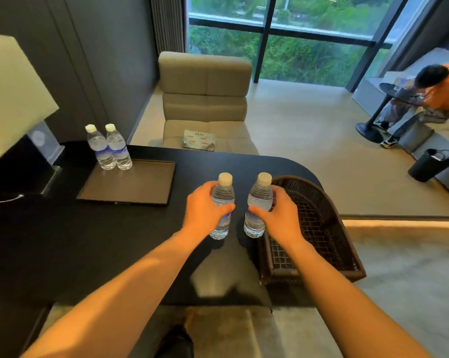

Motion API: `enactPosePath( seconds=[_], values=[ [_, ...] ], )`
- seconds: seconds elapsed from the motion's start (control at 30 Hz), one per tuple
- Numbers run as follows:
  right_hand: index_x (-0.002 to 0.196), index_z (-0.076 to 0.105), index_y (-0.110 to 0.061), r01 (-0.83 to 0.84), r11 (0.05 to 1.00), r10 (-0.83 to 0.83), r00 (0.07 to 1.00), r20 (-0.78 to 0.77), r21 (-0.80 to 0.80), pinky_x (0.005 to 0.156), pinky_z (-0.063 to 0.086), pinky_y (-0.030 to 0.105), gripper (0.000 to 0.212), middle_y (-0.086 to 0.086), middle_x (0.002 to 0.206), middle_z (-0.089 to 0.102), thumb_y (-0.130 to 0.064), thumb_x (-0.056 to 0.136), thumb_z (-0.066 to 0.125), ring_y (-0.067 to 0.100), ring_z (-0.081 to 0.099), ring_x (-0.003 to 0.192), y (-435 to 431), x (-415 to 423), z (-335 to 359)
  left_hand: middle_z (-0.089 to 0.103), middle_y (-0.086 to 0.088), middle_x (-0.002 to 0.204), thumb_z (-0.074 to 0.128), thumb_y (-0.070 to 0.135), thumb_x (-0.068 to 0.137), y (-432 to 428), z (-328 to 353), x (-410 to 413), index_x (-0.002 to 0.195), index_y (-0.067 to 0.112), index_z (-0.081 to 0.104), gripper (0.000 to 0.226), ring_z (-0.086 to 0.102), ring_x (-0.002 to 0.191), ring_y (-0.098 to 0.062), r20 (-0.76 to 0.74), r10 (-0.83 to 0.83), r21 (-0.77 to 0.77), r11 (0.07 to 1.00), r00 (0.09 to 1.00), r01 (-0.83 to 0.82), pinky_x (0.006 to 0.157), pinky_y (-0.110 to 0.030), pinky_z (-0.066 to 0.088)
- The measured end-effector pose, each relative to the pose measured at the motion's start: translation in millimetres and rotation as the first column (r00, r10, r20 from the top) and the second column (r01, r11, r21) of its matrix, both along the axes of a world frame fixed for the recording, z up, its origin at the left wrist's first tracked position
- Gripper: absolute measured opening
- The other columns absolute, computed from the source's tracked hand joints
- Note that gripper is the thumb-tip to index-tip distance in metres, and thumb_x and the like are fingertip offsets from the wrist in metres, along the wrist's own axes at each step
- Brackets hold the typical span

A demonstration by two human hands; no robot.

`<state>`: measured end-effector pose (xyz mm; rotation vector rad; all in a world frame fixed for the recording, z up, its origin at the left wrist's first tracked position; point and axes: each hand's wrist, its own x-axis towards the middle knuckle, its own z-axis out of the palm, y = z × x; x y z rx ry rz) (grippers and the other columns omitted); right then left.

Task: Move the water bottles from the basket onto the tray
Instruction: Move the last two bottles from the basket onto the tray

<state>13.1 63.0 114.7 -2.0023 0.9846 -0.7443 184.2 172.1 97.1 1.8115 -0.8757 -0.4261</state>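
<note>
My left hand [204, 206] grips a clear water bottle [222, 195] with a white cap, held upright over the black table. My right hand [277, 211] grips a second water bottle [259, 197], also upright, just left of the dark woven basket [321, 228]. No bottles show inside the basket. Two more bottles [109, 148] stand side by side at the far left corner of the flat dark tray [130, 186], which lies on the table to the left.
A black table [89, 241] carries everything. A lamp with a pale shade [14, 96] stands at the far left. A beige chair [205, 99] sits behind the table. A person in orange [435, 94] sits far right, near a black bin [430, 164].
</note>
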Motion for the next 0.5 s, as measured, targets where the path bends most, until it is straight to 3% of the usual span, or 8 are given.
enactPosePath(
  seconds=[0.17, 0.27, 0.4, 0.5],
  values=[
    [0.124, 0.055, -0.024, -0.098, 0.995, 0.099, 0.995, -0.027, 0.028, 0.092, 0.052, 0.031, 0.054, -0.003, 0.118, 0.064, -0.022, 0.080, 0.086, 0.011, 0.062, 0.103, 20, 80, -14, 0.068, 0.016, 0.100, 0.093, 0.022, 0.069, 41, -11, 73, 0.107, 0.038, 0.060, 0.053, 0.066, 0.090, -0.004, 0.000, 0.104, 0.033, 0.994, 0.995, -0.104, 0.081, -0.023, 0.051],
    [0.131, 0.054, -0.020, -0.129, 0.990, 0.133, 0.989, -0.062, 0.055, 0.092, 0.049, 0.029, 0.061, 0.003, 0.127, 0.065, -0.024, 0.080, 0.087, 0.011, 0.059, 0.105, 30, 136, -28, 0.065, 0.022, 0.092, 0.093, 0.022, 0.068, 63, -22, 122, 0.105, 0.040, 0.059, 0.053, 0.063, 0.085, 0.007, 0.011, 0.149, 0.054, 0.987, 0.989, -0.150, 0.074, -0.013, 0.046],
    [0.132, 0.052, -0.023, -0.144, 0.983, 0.153, 0.985, -0.084, 0.110, 0.092, 0.048, 0.029, 0.064, 0.002, 0.131, 0.064, -0.025, 0.079, 0.088, 0.011, 0.059, 0.108, 42, 219, -52, 0.067, 0.017, 0.098, 0.093, 0.021, 0.067, 83, -37, 196, 0.105, 0.038, 0.059, 0.053, 0.066, 0.087, -0.001, 0.010, 0.210, 0.095, 0.973, 0.978, -0.210, 0.079, -0.020, 0.049],
    [0.132, 0.051, -0.026, -0.150, 0.979, 0.166, 0.981, -0.105, 0.141, 0.098, 0.051, 0.037, 0.066, 0.000, 0.130, 0.063, -0.025, 0.078, 0.088, 0.012, 0.059, 0.110, 49, 281, -69, 0.065, 0.016, 0.097, 0.093, 0.019, 0.067, 95, -47, 253, 0.105, 0.039, 0.058, 0.055, 0.063, 0.086, 0.000, -0.022, 0.260, 0.141, 0.957, 0.965, -0.255, 0.078, -0.023, 0.048]
  ],
)
